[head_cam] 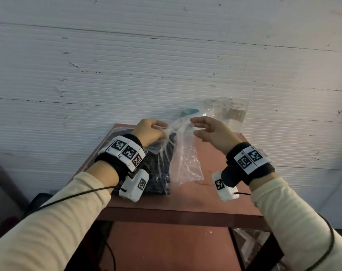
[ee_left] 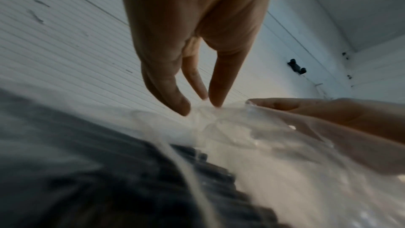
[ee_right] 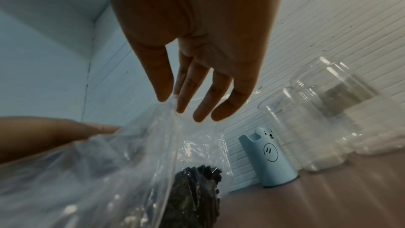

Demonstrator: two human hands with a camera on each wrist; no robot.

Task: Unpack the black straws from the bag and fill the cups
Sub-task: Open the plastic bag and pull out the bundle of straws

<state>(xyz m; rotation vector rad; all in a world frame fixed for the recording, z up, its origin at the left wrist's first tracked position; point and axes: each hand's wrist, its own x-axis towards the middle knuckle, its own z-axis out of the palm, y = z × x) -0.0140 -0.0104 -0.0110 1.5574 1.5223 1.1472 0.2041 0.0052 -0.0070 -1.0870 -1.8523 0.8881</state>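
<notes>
Two hands work at the mouth of a clear plastic bag [head_cam: 182, 153] above a reddish-brown tabletop [head_cam: 215, 196]. The left hand [head_cam: 149, 132] has its grip closed on the bag's upper left edge, thumb and fingertips pinching the film; the left wrist view shows those fingers [ee_left: 175, 100] meeting on bunched plastic. The right hand [head_cam: 211, 132] takes the opposite edge in a lighter grip: in the right wrist view the thumb and the nearest finger pinch the film at its top, while the other fingers [ee_right: 232, 98] stay fairly straight and spread. Between the two hands the film is stretched taut.

Inside the bag's lower part lies a bundle of black straws [head_cam: 158, 173], resting on the tabletop near the left wrist; the right wrist view shows their cut ends [ee_right: 197, 179] behind the plastic. The right portion of the bag hangs loose, with no straws behind it.

Against the ribbed white wall [head_cam: 166, 55] at the far edge of the tabletop stand two clear cups [head_cam: 215, 110], touching or nearly so, just beyond the right hand. Left of them, partly hidden behind the bag, stands a small light-blue cup [ee_right: 268, 157] with a drawn smiling face and ear-like points.

Both wrists carry black straps with printed square markers and white camera housings, and cream sleeves [head_cam: 58, 222] cover the forearms.
</notes>
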